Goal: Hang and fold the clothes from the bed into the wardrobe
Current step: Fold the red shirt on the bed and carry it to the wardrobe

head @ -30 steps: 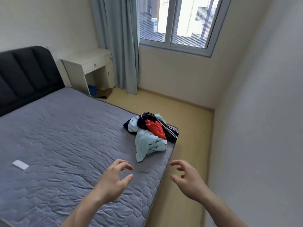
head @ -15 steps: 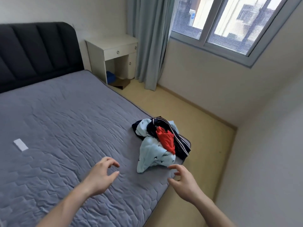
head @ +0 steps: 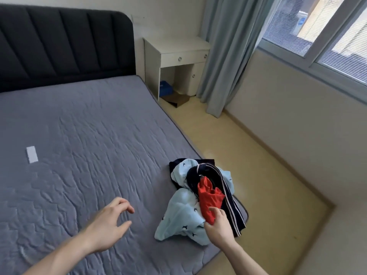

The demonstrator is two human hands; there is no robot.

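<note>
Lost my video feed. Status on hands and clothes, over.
Left hand open, above the bed. Right hand touching the red garment; grip unclear. Clothes pile at the bed corner. Nothing blocking.

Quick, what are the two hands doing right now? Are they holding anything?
Left hand: open, loosely curled above the bed, holding nothing.
Right hand: on the red garment in the clothes pile; whether its grip has closed cannot be told.

Grey quilted bed cover [head: 89,135]; black ribbed headboard [head: 65,42]; red garment [head: 209,197]; pale blue garment [head: 182,217] with small dark motifs; navy garment [head: 230,203] with white stripes; white nightstand [head: 176,56]; grey-blue curtain [head: 228,56].
</note>
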